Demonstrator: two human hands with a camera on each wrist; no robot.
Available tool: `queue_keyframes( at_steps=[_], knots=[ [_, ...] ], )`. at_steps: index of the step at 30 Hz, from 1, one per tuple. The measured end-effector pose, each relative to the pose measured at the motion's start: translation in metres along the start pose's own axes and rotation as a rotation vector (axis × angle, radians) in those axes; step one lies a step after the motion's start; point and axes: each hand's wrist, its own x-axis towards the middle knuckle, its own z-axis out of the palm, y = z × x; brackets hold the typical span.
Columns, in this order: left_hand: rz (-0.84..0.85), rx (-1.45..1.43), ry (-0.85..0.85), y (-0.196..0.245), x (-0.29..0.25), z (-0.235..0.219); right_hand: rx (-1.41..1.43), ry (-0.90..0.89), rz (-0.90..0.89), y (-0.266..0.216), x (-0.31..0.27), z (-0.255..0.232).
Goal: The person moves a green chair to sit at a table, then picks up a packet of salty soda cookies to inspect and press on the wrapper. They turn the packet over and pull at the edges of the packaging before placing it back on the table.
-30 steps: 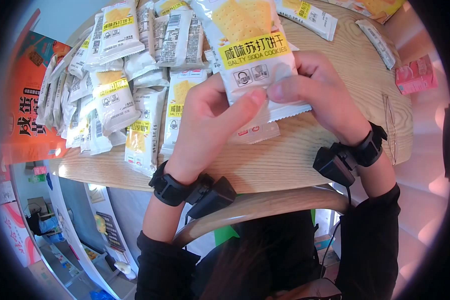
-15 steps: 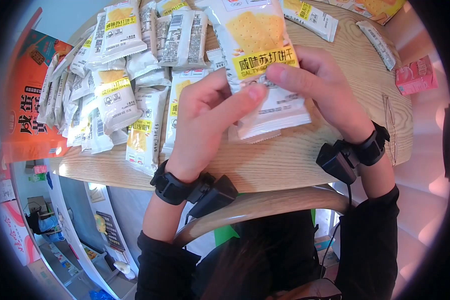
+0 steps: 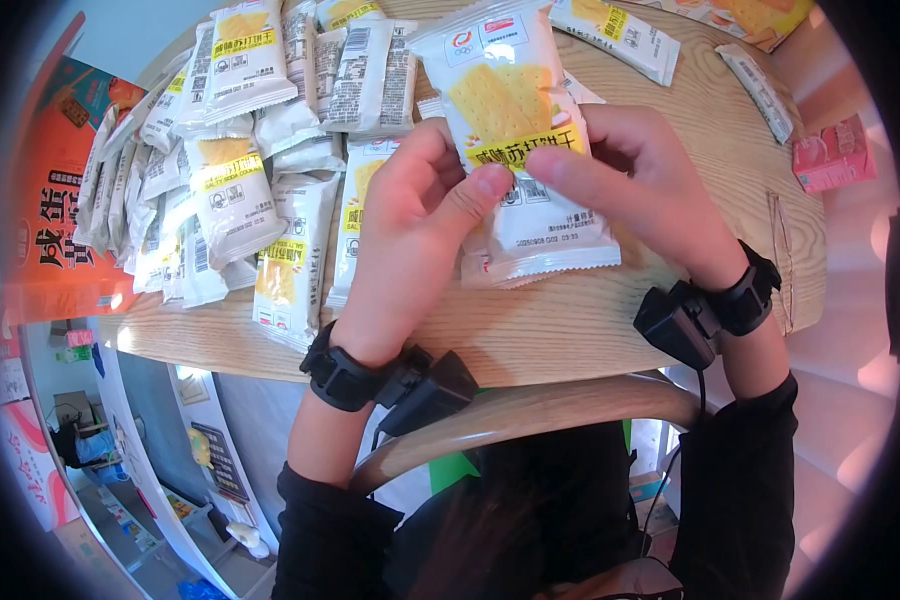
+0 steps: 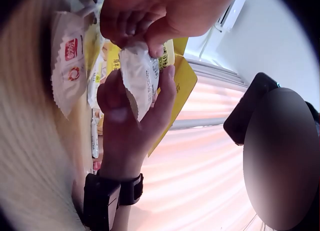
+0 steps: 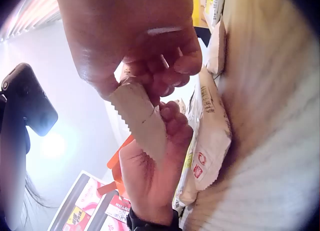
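Both hands hold one white packet of salty soda cookies [image 3: 510,100] over the table, its printed front facing up. My left hand [image 3: 405,230] pinches its left side, thumb on the front and fingers curled behind. On the opposite side, my right hand [image 3: 635,190] grips it the same way, its thumb lying across the yellow label band. The packet's serrated end [image 5: 140,121] points toward the right wrist camera, between the two hands. Partly hidden under the held packet, another packet [image 3: 478,268] lies on the table.
A heap of similar packets [image 3: 235,190] covers the table's left side, beside an orange bag [image 3: 55,240]. Farther back lie two loose packets [image 3: 620,40] [image 3: 760,90]. A pink box [image 3: 832,155] stands at the right edge, near a yellow carton [image 3: 770,20].
The packet first shifts up to the right, then comes back toward me and its top edge enters view. Both thumbs now sit higher on its front, near the label band.
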Motion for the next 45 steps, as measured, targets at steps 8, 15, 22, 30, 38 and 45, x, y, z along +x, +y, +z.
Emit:
queue_keyframes(
  at_steps=[8,15,22,30,38,45],
  knots=[
    [-0.007,0.024,-0.069,-0.002,-0.001,0.004,-0.064,0.006,-0.063,0.0,-0.004,-0.003],
    [-0.08,-0.13,-0.023,0.001,0.0,0.002,-0.14,-0.031,-0.002,-0.012,-0.005,-0.007],
    [-0.13,-0.201,-0.022,0.001,0.001,0.001,0.01,-0.042,-0.001,-0.011,-0.006,-0.005],
    [-0.013,-0.087,0.058,0.0,0.0,-0.001,-0.11,-0.019,-0.132,0.007,0.002,-0.002],
    [0.032,-0.202,-0.024,0.001,-0.004,0.01,0.225,-0.022,-0.003,-0.007,0.0,-0.007],
    [-0.115,-0.126,-0.129,0.006,-0.007,-0.001,0.222,-0.164,0.076,-0.01,-0.003,-0.005]
  ],
)
